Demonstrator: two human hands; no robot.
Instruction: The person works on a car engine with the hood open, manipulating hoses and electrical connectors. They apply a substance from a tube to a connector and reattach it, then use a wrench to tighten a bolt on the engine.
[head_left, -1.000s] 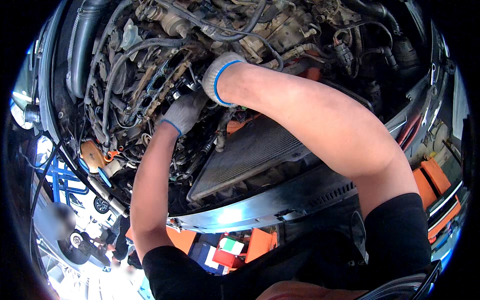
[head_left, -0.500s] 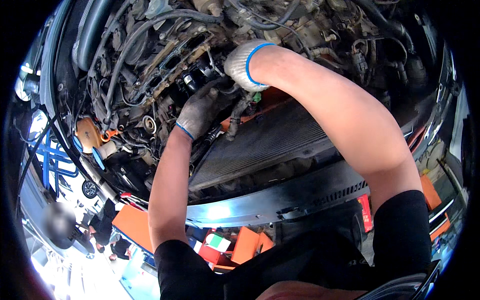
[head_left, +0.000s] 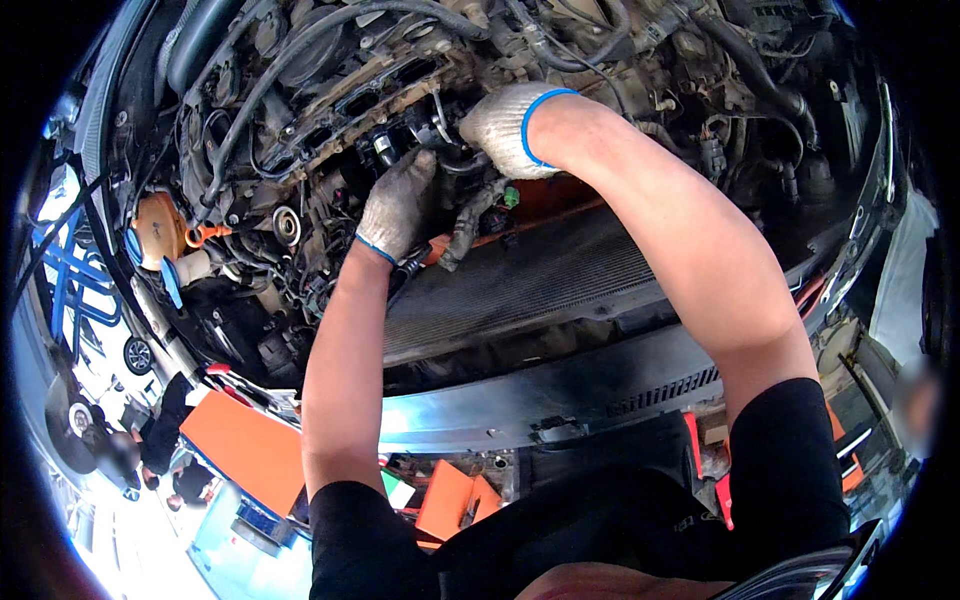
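Observation:
Both my hands wear grey-white work gloves with blue cuffs and reach into a car's engine bay. My left hand (head_left: 398, 205) is curled beside a black cylindrical part (head_left: 383, 148) with a pale band, its thumb bent inward; whatever lies in its grip is hidden. Close by on the right, my right hand (head_left: 503, 128) points down among the parts, with its fingers out of sight behind the glove's back. Between the hands stands a thin bent metal piece (head_left: 440, 118). A dark hose (head_left: 465, 228) hangs below them, near a green connector (head_left: 512, 197).
A finned radiator (head_left: 520, 275) spans the front, behind the front panel (head_left: 470, 415). Engine ports (head_left: 385, 90) lie at the upper left, and an orange-brown reservoir (head_left: 158, 230) at far left. Orange cabinets (head_left: 245, 450) stand beyond the car. Other people are at the picture's edges.
The view has shifted slightly, so the cabinets and radiator sit differently. Both hands stay at nearly the same spot in the engine bay; the left thumb sits a little higher.

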